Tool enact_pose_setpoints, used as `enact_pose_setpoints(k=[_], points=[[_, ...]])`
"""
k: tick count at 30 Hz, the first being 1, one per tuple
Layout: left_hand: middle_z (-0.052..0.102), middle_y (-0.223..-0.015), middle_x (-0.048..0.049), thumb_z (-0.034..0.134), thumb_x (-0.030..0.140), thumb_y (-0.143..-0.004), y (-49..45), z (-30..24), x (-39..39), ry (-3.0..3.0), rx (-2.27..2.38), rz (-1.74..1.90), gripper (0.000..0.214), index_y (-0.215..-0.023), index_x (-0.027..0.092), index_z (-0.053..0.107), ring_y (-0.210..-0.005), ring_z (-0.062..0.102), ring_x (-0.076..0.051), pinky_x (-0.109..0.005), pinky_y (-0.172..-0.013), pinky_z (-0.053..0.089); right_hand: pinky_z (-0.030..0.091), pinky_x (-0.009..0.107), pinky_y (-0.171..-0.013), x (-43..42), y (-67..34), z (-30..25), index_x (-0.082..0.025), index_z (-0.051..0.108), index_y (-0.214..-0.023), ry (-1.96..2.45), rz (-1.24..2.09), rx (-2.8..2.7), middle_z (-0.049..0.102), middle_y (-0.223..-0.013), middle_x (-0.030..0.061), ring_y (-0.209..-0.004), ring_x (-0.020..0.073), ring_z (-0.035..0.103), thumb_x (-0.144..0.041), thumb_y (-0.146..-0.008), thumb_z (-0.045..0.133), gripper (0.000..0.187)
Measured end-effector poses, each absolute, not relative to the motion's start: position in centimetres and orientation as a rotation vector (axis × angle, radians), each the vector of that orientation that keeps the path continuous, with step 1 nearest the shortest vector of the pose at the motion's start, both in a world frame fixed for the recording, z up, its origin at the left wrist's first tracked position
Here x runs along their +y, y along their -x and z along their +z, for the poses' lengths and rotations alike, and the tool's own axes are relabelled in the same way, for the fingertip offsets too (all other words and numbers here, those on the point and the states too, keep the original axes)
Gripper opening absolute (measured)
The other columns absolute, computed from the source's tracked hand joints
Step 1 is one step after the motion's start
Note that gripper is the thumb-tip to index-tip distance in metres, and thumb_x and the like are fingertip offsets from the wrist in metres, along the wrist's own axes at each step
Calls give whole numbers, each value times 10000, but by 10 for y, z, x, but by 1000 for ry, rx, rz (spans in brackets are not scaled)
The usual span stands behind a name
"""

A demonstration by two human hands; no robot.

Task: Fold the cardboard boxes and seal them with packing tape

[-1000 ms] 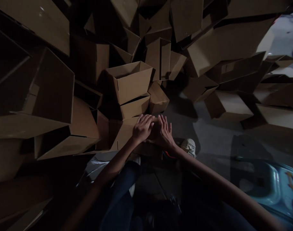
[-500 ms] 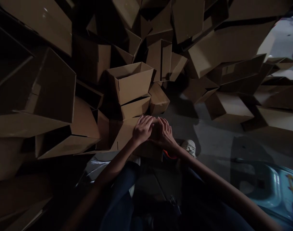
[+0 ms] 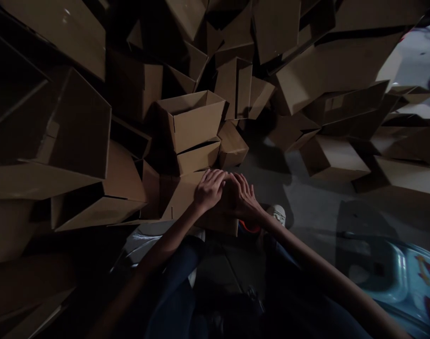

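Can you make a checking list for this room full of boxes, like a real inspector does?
Surface: grey concrete floor, dim and partly in shadow.
Job's things: brown cardboard box under both hands, just past the person's knees.
Clutter: open cardboard boxes piled all around, tilted every way; white shoe beside the box.
Grippers: left hand lies flat on the box, fingers spread; right hand is open at the box's right edge.
Cables: nothing seen.
Surroundings: pale blue plastic thing at lower right; too dark to tell more.
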State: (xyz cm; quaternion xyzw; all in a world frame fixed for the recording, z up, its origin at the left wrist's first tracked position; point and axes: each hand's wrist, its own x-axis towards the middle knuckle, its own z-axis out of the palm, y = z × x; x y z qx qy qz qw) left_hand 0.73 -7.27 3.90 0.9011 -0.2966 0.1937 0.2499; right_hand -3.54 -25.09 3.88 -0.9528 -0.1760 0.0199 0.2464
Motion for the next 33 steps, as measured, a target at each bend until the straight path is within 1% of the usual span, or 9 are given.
enact_pose_setpoints(k=[5,12,16,21,23,26,28,30,33], points=[[631,-1386,-93,374,197,-1033,-7,41,-73,-2464,-809,491,381,-1362,165,564,-1356,527,-212,-461,-1227,341,247,787,-1088,-254,32,36,-260,-72,-1605,2586,3,-459,181,-1629,229,-1535,424,118,-606,-849,582,1058],[642,-1373,-90,383,235,-1044,-6,41,-72,-2458,-798,500,360,-1345,173,571,-1340,542,-210,-463,-1220,353,196,876,-1017,-250,36,35,-274,-165,-1595,2614,14,-501,48,-1664,228,-1533,474,1,-643,-792,648,1200],[645,-1365,-100,371,239,-1049,-6,41,-72,-2466,-804,510,361,-1338,156,571,-1339,543,-208,-454,-1223,346,231,866,-1011,-246,38,37,-247,-111,-1605,2635,-34,-462,98,-1652,238,-1525,482,44,-624,-787,657,1184],[644,-1365,-92,364,252,-1049,-6,39,-74,-2445,-806,483,371,-1337,155,576,-1343,537,-205,-443,-1233,329,343,739,-1058,-253,30,30,-198,78,-1605,2587,-210,-378,397,-1491,237,-1375,417,393,-564,-876,572,954],[629,-1389,-76,364,241,-1040,-8,42,-73,-2425,-800,401,378,-1356,180,563,-1357,521,-199,-448,-1248,300,374,659,-1087,-257,25,23,-173,123,-1592,2527,-290,-404,431,-1447,228,-1329,383,433,-578,-887,564,924],[532,-1499,-67,369,266,-1036,-11,48,-64,-2312,-798,223,428,-1447,213,475,-1442,420,-200,-456,-1264,255,371,600,-1126,-259,22,13,-154,121,-1581,2446,-383,-487,394,-1470,229,-1368,363,388,-616,-896,550,931],[362,-1616,-94,424,336,-1024,-9,51,-53,-2197,-761,168,531,-1534,212,344,-1528,259,-223,-465,-1272,214,349,604,-1149,-258,21,8,-144,114,-1579,2418,-406,-507,367,-1492,236,-1406,364,351,-638,-903,532,935],[175,-1678,-140,539,429,-975,-1,50,-42,-2110,-652,127,747,-1589,190,187,-1567,103,-269,-493,-1275,161,320,610,-1174,-256,21,6,-147,117,-1579,2394,-373,-512,345,-1516,237,-1448,363,310,-656,-907,516,932],[56,-1678,-209,789,542,-764,18,41,-30,-2038,-440,-69,1189,-1603,167,33,-1564,32,-359,-549,-1262,132,244,602,-1225,-252,21,6,-177,108,-1589,2323,-290,-462,276,-1580,214,-1526,342,197,-675,-914,487,921]])
